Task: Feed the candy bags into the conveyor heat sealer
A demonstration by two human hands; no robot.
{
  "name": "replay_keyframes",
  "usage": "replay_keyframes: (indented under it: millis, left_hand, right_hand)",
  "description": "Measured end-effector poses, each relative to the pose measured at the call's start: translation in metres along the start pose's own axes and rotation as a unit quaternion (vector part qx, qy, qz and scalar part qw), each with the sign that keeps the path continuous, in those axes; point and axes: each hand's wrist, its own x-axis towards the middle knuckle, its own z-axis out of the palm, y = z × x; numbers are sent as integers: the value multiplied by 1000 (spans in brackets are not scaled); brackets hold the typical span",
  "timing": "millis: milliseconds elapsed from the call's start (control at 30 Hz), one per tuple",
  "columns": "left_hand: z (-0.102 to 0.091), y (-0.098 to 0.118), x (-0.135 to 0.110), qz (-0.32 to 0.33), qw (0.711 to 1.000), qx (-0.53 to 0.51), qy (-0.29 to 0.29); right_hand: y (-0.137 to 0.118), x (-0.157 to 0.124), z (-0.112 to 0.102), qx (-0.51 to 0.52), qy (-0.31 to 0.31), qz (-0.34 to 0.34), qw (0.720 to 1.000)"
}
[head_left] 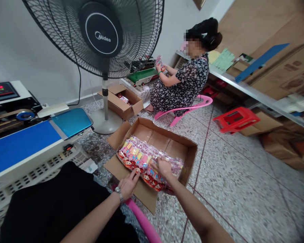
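Observation:
An open cardboard box sits on the floor in front of me. Clear plastic packets with red, pink and yellow prints lie in rows inside it. My left hand, with a watch on its wrist, rests at the box's near side; its stretched fingers touch the packets' red ends. Over the right part of the rows, my right hand has its fingers bent around the top of some packets. Its fingertips are partly hidden among the plastic.
A standing fan rises behind the box. At left is a machine with a blue belt. A co-worker sits on a pink chair, holding a packet. Another carton and a red stool stand farther off.

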Motion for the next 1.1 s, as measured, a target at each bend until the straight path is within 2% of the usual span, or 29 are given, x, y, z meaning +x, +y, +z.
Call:
replay_keyframes:
  millis: [167,333,433,500,600,700,767,833,900,1000,1033,1100]
  left_hand:
    - [-3,-2,-9,11,999,-14,47]
    - [0,-4,-15,36,994,-38,95]
    - [1,-5,-17,32,989,-84,119]
    - [-1,-5,-16,20,978,-143,148]
    - [-11,-3,-11,17,937,-280,209]
    - [-32,5,-4,18,900,-363,239]
    - [-51,14,0,21,875,-416,248]
    - [-71,22,2,41,835,-494,240]
    - [-89,26,-1,79,798,-565,196]
    - [-107,26,-14,125,745,-646,108]
    - [-110,24,-21,125,726,-668,104]
    - [-114,18,-38,104,684,-706,152]
  right_hand:
    - [-6,-1,5,-2,22,-20,1000]
    - [8,-1,5,48,25,-19,998]
    - [21,-3,4,87,79,-18,993]
    - [26,-7,2,119,118,-32,985]
    - [29,-13,-9,148,154,-70,975]
    - [25,-19,-37,166,201,-130,957]
    - [18,-22,-65,160,225,-173,945]
    - [5,-25,-96,149,242,-236,929]
    - [-16,-28,-126,138,244,-324,904]
    - [-60,-30,-161,130,232,-443,856]
    - [-77,-31,-170,132,225,-467,845]
    - [-110,-31,-188,147,210,-498,828]
